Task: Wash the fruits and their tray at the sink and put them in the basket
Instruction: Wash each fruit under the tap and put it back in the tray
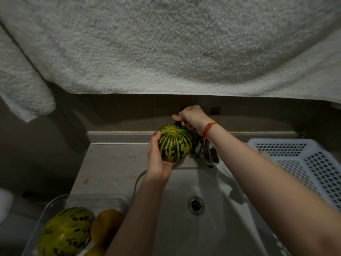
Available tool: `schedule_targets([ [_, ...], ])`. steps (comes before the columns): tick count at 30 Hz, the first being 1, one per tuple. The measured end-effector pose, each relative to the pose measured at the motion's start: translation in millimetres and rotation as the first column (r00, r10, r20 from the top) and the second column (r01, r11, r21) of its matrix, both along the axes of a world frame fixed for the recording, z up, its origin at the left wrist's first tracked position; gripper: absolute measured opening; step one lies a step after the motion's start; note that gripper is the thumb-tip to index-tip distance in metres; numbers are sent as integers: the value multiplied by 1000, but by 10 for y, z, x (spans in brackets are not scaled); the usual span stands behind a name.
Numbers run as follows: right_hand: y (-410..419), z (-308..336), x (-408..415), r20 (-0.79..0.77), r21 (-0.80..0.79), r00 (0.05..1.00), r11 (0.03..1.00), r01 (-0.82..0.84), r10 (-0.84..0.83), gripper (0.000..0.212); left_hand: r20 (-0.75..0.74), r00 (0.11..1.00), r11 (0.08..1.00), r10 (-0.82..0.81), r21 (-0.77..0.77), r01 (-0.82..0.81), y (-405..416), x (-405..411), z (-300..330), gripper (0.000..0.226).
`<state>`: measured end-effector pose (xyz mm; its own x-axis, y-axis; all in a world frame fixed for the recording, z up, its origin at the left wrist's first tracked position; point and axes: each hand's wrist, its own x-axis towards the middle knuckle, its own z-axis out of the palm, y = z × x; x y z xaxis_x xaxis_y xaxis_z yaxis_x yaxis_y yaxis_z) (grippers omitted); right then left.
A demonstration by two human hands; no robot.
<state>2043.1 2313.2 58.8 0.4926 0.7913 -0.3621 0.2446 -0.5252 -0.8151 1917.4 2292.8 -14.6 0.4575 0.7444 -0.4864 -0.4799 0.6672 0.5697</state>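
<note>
At the lower left of the frame the clear tray [55,204] is keeping two fruits while my left hand [156,159] is cupping the striped melon [174,145] at the centre above the sink [184,228], my right hand [191,117] is gripping the tap handle [178,123], and I am fearing the wet melon may be slipping from one hand.

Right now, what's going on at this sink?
A person stands at the sink holding a striped green melon in the left hand, up near the faucet. The right hand reaches behind it, fingers curled on what looks like the tap handle. No water is visibly running. More fruits wait in the clear tray at lower left; the white basket sits on the right.
</note>
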Motion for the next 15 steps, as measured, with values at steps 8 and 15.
schedule_targets([
  [8,40,-90,12,63,22,998,1000,-16,15,20,-5,1000,1000,-6,18,6,-20,-21,23,53],
  [15,-209,-161,-177,597,347,789,933,-91,-145,18,32,999,1000,-29,7,28,-56,-87,60,52],
])
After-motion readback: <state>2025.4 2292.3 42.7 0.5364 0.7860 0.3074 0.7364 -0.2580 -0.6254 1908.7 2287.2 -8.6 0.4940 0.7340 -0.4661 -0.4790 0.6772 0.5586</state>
